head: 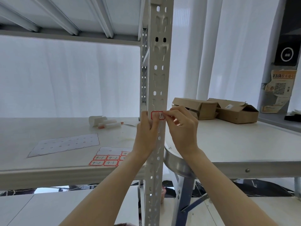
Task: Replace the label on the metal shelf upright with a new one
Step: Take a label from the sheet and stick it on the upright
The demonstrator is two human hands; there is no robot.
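Both hands met at a red-bordered label point(157, 115) on the shelf upright point(158, 79). The right hand point(182, 126) pinched its right edge; the left hand point(146, 128) pressed beside it, grasping nothing. Uneven pressing risked a crooked or creased label.

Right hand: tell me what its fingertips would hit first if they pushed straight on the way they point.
The right hand points left, its fingertips at the red-bordered label on the upright. They would meet that label first, then probably the left hand beyond; depth is unclear.

The label sheet point(108, 159) on the shelf reads 4-1, 4-2, 4-2, 4-1.
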